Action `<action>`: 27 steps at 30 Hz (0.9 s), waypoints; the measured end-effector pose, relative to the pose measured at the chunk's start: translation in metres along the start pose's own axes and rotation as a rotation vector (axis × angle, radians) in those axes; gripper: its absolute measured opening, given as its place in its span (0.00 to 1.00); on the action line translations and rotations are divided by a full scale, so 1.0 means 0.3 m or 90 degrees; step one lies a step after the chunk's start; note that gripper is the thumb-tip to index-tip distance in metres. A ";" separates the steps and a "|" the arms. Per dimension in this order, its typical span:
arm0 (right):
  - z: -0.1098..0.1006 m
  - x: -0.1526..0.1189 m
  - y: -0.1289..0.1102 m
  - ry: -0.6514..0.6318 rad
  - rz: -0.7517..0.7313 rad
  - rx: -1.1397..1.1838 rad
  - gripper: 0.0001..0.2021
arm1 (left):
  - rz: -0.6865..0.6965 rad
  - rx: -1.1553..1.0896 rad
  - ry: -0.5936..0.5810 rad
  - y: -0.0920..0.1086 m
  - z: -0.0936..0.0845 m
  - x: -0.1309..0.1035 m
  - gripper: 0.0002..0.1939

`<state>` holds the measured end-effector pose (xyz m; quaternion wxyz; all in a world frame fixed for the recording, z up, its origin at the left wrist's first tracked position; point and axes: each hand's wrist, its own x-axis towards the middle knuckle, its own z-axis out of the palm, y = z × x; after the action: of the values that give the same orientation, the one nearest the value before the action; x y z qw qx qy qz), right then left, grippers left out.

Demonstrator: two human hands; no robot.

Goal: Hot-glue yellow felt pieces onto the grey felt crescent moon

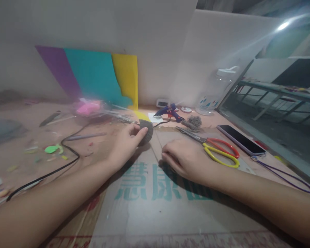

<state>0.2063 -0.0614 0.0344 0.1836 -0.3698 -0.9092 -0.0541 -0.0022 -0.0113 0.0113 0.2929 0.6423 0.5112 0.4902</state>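
Observation:
A round, flat grey piece (146,132) is pinched between the thumb and fingers of my left hand (129,143), over the middle of the table. My right hand (181,156) rests on the clear sheet to the right with its fingers curled in; whatever may be inside them is hidden. Scissors (205,140) with one red and one yellow handle lie just beyond and right of my right hand. A blue glue gun (170,112) lies behind both hands, next to a clump of grey yarn (193,122).
A phone (241,139) with a purple strap lies at the right edge, near a clear bottle (214,91). Coloured sheets (93,75) lean on the back wall. A black cable (67,163), a pink item in plastic (88,107) and small scraps are on the left.

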 end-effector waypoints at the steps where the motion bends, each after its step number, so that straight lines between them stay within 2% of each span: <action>1: 0.009 -0.008 -0.005 -0.007 -0.046 -0.034 0.12 | 0.000 0.010 0.010 -0.005 -0.001 0.006 0.15; 4: 0.020 -0.023 -0.014 -0.039 -0.192 -0.099 0.17 | 0.007 0.031 0.007 -0.008 -0.003 0.013 0.15; 7: -0.009 -0.015 0.001 -0.007 -0.215 -0.105 0.24 | 0.034 0.056 0.002 0.016 -0.011 0.003 0.13; 10: -0.053 0.011 0.047 0.085 -0.136 -0.058 0.25 | 0.109 0.135 -0.018 0.049 -0.022 -0.017 0.10; 12: -0.065 0.027 0.082 0.149 -0.043 0.035 0.18 | 0.175 0.174 -0.029 0.056 -0.024 -0.028 0.08; 14: -0.057 0.038 0.106 0.176 0.095 0.203 0.10 | 0.230 0.194 -0.014 0.044 -0.019 -0.034 0.09; 15: -0.047 0.042 0.112 0.165 0.161 0.311 0.09 | 0.252 0.201 -0.006 0.033 -0.015 -0.035 0.09; 17: -0.024 0.048 0.111 0.111 0.254 0.530 0.14 | 0.285 0.212 -0.002 0.010 -0.005 -0.035 0.11; 19: -0.003 0.051 0.099 0.039 0.288 0.702 0.20 | 0.304 0.220 -0.005 -0.005 0.002 -0.034 0.11; 21: 0.013 0.051 0.083 -0.011 0.312 0.808 0.22 | 0.304 0.220 -0.004 -0.007 0.003 -0.033 0.11; 24: 0.026 0.047 0.066 -0.055 0.365 0.847 0.20 | 0.264 0.210 -0.002 0.007 -0.001 -0.031 0.10; 25: 0.028 0.045 0.063 -0.059 0.375 0.816 0.18 | 0.248 0.207 -0.002 0.012 -0.003 -0.030 0.10; 27: 0.030 0.039 0.061 -0.043 0.351 0.660 0.12 | 0.227 0.201 -0.011 0.017 -0.006 -0.029 0.10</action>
<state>0.2088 -0.0384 0.0297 0.3189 -0.4563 -0.6925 0.4588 -0.0018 -0.0213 0.0134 0.1015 0.7644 0.4576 0.4428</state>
